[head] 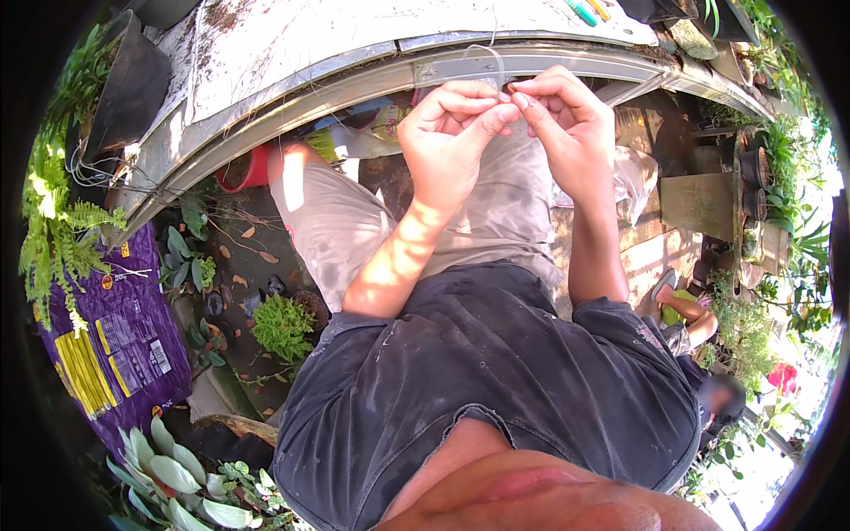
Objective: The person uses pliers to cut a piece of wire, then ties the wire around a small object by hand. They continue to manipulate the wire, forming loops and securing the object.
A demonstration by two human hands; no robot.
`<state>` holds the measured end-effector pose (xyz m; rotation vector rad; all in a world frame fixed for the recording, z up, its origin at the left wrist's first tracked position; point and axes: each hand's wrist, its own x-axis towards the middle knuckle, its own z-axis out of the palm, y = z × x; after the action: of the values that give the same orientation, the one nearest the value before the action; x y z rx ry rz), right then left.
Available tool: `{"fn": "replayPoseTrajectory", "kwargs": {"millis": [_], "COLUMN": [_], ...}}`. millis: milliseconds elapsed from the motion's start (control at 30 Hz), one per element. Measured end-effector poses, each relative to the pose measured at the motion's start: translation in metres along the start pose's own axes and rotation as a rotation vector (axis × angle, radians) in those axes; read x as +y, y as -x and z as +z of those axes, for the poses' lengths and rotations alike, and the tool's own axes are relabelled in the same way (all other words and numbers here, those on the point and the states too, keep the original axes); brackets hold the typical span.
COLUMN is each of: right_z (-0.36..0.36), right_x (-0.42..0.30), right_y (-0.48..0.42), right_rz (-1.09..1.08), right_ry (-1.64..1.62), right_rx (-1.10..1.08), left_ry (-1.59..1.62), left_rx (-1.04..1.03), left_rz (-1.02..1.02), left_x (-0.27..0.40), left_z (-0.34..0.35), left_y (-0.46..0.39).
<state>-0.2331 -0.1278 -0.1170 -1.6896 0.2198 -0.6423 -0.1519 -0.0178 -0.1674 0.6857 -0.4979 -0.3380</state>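
My left hand (446,133) and my right hand (568,126) meet fingertip to fingertip just before the table's front edge. Between my left thumb and fingers is the end of a thin, pale strand (499,61), which curves up over the edge in a loop. My right thumb and forefinger pinch a small dark piece (511,87), too small to name. Whether the strand and the dark piece are joined cannot be seen. Both forearms are raised above my lap in light trousers (498,206).
The table's white top (319,40) bears soil and loose strands, with a green pen-like tool (582,12) at the far right. A black pot (126,89) stands left. Below are a red pot (246,169), a purple sack (119,338) and a small fern (282,325). Another person (690,325) sits at right.
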Motion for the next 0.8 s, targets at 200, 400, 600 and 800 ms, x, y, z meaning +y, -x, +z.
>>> {"fn": "replayPoseTrajectory", "kwargs": {"millis": [200,400,600,800], "right_z": [-0.006,-0.004,-0.001,0.005], "right_x": [0.002,-0.01,0.008,0.008], "right_y": [-0.003,-0.002,-0.003,-0.005], "right_rz": [-0.022,0.08,0.229,0.266], "right_ry": [0.027,-0.082,-0.307,-0.31], "right_rx": [-0.075,-0.088,-0.044,-0.035], "left_ry": [-0.014,-0.059,-0.049,-0.084], "left_rx": [-0.043,-0.036,0.028,0.006], "left_rz": [-0.14,-0.174,-0.195,-0.215], "left_x": [0.011,0.016,0.01,0.015], "left_z": [-0.001,-0.003,-0.006,-0.005], "left_y": [-0.003,-0.009,-0.005,-0.009]}}
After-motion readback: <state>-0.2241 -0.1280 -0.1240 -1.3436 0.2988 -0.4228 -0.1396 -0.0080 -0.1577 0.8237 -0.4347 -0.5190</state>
